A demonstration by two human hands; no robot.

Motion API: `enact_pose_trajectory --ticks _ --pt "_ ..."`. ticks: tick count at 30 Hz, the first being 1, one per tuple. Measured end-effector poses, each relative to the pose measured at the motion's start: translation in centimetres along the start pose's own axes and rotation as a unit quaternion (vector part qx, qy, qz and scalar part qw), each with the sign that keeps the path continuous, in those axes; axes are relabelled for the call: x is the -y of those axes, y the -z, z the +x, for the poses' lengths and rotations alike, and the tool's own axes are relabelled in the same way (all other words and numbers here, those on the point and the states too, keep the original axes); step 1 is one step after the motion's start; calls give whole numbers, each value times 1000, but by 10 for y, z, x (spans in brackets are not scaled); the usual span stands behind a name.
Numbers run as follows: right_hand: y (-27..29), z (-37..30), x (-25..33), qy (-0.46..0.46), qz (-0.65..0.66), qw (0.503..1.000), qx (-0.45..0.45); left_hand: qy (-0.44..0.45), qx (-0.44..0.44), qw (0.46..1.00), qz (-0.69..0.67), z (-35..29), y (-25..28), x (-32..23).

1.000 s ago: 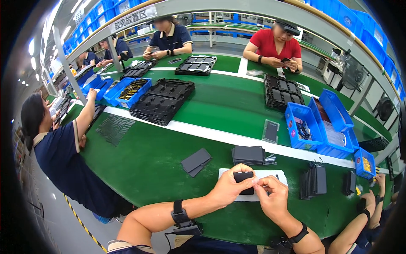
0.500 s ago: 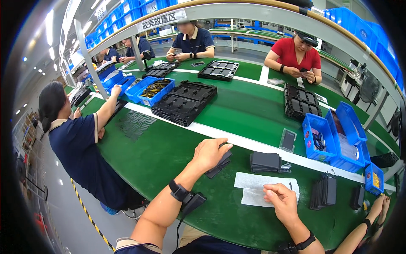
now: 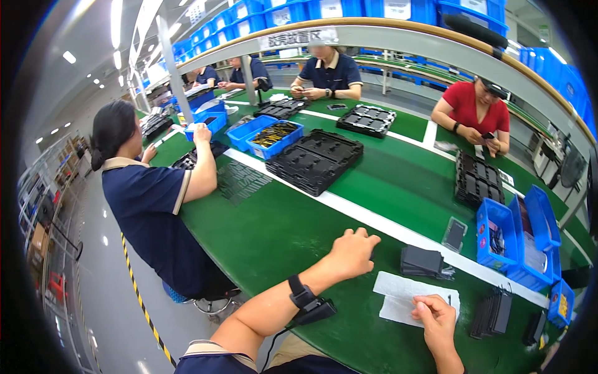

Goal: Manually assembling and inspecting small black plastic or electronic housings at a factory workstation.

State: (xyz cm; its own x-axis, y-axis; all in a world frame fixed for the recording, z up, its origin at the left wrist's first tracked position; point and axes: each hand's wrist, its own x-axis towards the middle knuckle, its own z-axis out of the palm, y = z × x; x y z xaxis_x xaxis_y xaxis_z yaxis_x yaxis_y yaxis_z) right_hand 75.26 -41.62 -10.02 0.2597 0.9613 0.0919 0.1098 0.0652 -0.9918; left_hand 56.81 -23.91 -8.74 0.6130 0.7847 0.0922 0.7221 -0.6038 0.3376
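My left hand reaches over the green table with its fingers curled downward. A dark edge shows beside its fingertips, but what they grip is hidden. Thumb and fingers of my right hand are pinched together above a white cloth; I cannot make out anything between them. On the cloth near that hand is a small dark sliver. A stack of thin dark rectangular plates sits just beyond the cloth. Another stack of dark plates stands on edge to the right.
Blue bins line the right side, with a small one holding yellow pieces. Stacked black trays lie across the table. A person in navy works at left; one in red opposite. A black corded device is under my left forearm.
The view has swung left, shifting the scene rightward. My left hand now covers the spot of the small dark pile, which is no longer visible. My right hand remains pinched over the cloth.
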Motion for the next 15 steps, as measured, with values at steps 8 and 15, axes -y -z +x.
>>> enact_pose_trajectory --ticks 8,15 --pt "-2 0 -4 -30 -17 999 2 13 -38 999 -16 7 -15 -11" --pt "-3 1 -5 -7 -7 1000 -6 -37 -22 997 -63 22 -9 4"
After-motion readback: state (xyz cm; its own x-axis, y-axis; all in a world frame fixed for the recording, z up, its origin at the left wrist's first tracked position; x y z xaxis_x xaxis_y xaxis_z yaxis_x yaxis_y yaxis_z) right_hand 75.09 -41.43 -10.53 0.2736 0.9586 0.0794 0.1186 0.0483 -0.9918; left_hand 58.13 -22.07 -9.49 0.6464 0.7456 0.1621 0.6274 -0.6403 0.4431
